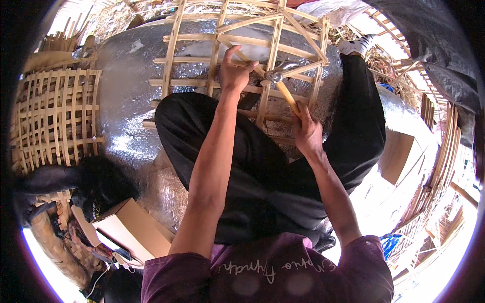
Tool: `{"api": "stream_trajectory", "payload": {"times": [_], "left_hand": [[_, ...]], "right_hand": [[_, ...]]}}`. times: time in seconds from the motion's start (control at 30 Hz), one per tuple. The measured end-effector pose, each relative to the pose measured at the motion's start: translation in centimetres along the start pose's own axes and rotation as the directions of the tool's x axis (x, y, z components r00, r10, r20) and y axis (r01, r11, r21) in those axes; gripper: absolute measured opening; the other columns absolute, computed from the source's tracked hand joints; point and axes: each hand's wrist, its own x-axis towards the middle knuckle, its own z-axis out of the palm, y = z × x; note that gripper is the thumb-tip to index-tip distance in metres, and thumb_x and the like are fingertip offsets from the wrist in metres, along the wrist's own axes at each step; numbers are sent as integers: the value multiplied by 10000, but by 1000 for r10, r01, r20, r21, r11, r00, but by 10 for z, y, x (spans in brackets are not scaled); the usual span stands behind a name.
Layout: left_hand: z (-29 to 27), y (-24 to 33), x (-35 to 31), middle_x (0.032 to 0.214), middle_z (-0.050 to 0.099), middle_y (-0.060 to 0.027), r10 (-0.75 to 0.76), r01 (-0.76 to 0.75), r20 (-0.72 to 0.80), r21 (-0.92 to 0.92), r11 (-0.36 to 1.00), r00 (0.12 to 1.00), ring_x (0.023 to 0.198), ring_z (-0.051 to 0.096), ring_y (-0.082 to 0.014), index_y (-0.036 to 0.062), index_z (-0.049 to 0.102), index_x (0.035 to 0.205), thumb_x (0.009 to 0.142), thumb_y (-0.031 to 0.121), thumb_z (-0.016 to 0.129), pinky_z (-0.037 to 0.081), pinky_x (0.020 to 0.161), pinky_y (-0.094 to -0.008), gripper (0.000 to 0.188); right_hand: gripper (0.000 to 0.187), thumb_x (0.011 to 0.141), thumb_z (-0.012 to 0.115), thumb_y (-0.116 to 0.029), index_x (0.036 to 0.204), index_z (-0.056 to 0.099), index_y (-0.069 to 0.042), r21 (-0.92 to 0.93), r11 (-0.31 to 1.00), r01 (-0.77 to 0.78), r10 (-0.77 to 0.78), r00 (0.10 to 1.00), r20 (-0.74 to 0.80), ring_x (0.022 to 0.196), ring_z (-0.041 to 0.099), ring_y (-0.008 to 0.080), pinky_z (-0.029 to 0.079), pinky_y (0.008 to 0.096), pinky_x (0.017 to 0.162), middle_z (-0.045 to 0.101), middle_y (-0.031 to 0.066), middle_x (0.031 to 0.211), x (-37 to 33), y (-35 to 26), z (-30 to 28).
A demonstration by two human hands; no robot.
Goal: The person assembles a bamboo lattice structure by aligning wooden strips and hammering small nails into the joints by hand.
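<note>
A hammer [286, 94] with a pale wooden handle and a metal claw head is gripped low on its handle by my right hand [307, 129]. Its head lies over the right part of a bamboo lattice [276, 35]. My left hand [234, 71] is curled round a diagonal bamboo strip [242, 53], with thumb and forefinger on either side of it. That strip runs across the lattice towards the hammer head. Its far end is hidden behind the head. Other slanting strips cross the lattice's right side. The lattice rests over my legs and a silvery sheet.
The shiny silver sheet [124, 113] covers the floor around me. On the left stands a woven bamboo panel [58, 113], with dark cloth [103, 187] and a cardboard box [136, 227] nearer me. Another cardboard piece [397, 156] and bamboo slats [429, 177] are at the right.
</note>
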Motion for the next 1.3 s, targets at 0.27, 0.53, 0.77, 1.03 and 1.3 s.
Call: {"api": "stream_trajectory", "payload": {"times": [0.27,0.53,0.77,1.03,1.3], "left_hand": [[-5,-3,1,1180,609,-152,79,-75,-29,110,991,996,1051,596,-227,57,533,1233,695,106,848,494,888,-359,626],[-4,-7,3,1152,622,-154,183,-169,-58,187,968,981,1029,605,-229,72,539,1220,685,109,856,507,854,-348,623],[-5,-5,6,1131,633,-153,55,-53,-18,82,995,998,998,620,-253,113,543,1218,697,132,852,496,869,-378,606],[-3,-10,7,1167,627,-159,102,-90,-49,201,975,994,1064,609,-280,119,542,1230,708,161,848,487,902,-403,607],[-1,7,-2,1177,617,-157,77,-70,-29,190,979,997,1090,597,-243,109,540,1217,706,158,853,488,906,-384,601]], "right_hand": [[408,830,608,-4,1227,518,-38,122,986,112,-94,985,-142,824,668,404,575,449,642,657,222,980,-2,-20,-10],[363,872,583,-1,1227,524,-50,59,991,122,-106,970,-220,772,675,380,577,435,598,663,202,926,3,-25,-11],[340,864,611,-25,1194,535,-45,-75,981,179,-189,970,-156,672,658,350,573,429,564,643,193,865,4,3,10],[423,789,662,-28,1190,526,-37,-19,830,557,-548,809,-213,723,663,351,544,412,592,657,168,919,16,8,-36],[388,799,670,-64,1172,562,-75,-20,932,363,-362,922,-139,761,681,374,578,423,622,662,210,1011,18,28,-23]]}}
